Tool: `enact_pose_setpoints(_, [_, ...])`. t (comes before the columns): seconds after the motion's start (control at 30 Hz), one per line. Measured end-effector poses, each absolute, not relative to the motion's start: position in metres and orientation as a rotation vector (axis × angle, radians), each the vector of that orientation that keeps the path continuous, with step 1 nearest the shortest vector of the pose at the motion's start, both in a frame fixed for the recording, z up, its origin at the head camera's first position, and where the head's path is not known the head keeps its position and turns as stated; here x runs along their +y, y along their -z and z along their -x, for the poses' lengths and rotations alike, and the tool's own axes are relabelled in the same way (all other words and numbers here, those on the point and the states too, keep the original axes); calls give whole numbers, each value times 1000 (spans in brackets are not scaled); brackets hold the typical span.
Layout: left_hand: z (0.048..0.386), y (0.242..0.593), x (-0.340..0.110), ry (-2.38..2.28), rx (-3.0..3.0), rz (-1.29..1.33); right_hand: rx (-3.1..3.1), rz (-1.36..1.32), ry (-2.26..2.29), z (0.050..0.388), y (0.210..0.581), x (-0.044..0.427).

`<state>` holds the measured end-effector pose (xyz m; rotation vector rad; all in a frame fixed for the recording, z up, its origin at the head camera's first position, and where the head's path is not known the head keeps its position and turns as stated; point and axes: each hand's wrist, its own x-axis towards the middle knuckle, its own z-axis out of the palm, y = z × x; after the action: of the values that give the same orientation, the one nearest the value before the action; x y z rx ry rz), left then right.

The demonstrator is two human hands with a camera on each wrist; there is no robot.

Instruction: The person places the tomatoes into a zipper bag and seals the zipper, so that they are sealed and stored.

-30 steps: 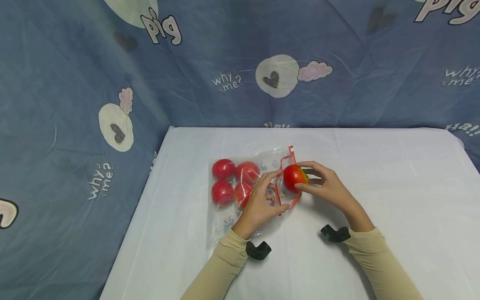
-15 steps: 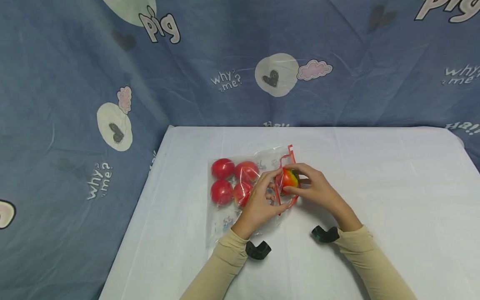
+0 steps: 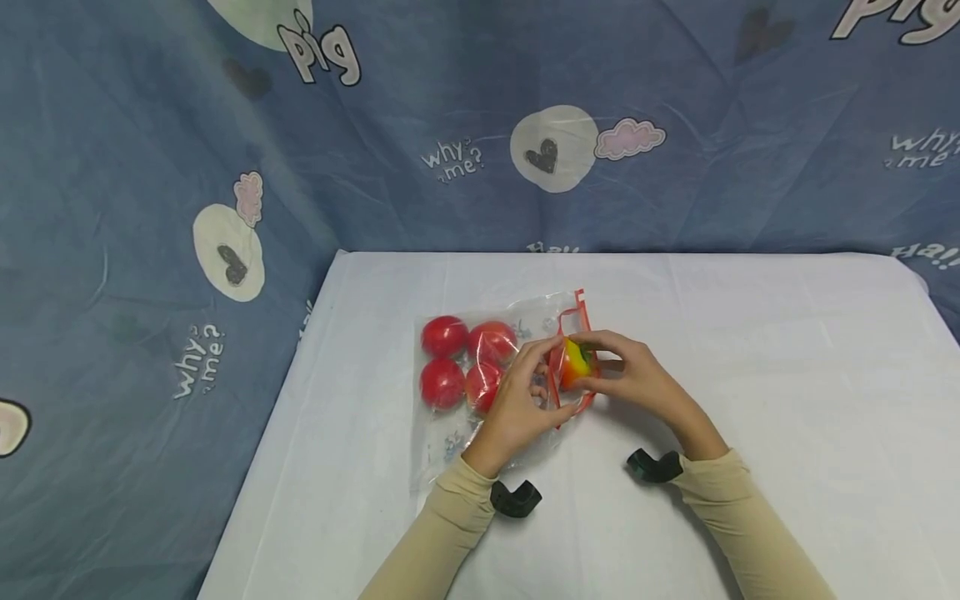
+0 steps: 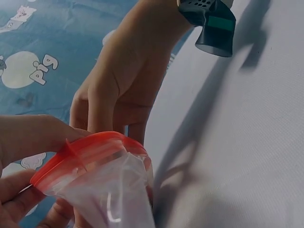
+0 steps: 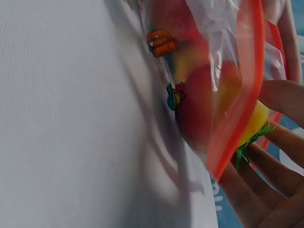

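A clear zip bag (image 3: 438, 442) with a red zip edge lies on the table, holding several red round fruits (image 3: 442, 383). My left hand (image 3: 517, 408) holds the bag's red edge, thumb and fingers spread along its mouth; in the left wrist view this red rim (image 4: 102, 140) stands raised. My right hand (image 3: 637, 375) grips a tomato (image 3: 574, 364), red turning yellow around a green leafy top, at the bag's mouth. In the right wrist view the tomato's yellow end (image 5: 259, 116) sits between the fingers, and its red part shows through the plastic.
A white cloth covers the table (image 3: 810, 375). Blue printed fabric (image 3: 465, 75) hangs behind and along the left side. Black camera mounts (image 3: 516, 498) sit at both wrists, close above the table.
My right hand has moved left with the tomato, bringing it into the bag's mouth. The tomato has turned so its yellow-green top shows more. My left hand stays at the bag's edge.
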<state>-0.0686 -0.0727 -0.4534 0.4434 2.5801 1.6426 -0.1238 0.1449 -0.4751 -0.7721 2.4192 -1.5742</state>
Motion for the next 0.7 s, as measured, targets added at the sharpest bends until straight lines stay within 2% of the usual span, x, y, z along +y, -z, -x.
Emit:
enact_pose_setpoints(0.27, [69,454,-71,-1666,2618,-542,2507,819,1546,122,477,132])
enact_pose_setpoints(0.7, [67,450,-70,-1672,2617,-552,2457,869,1530,125,478,131])
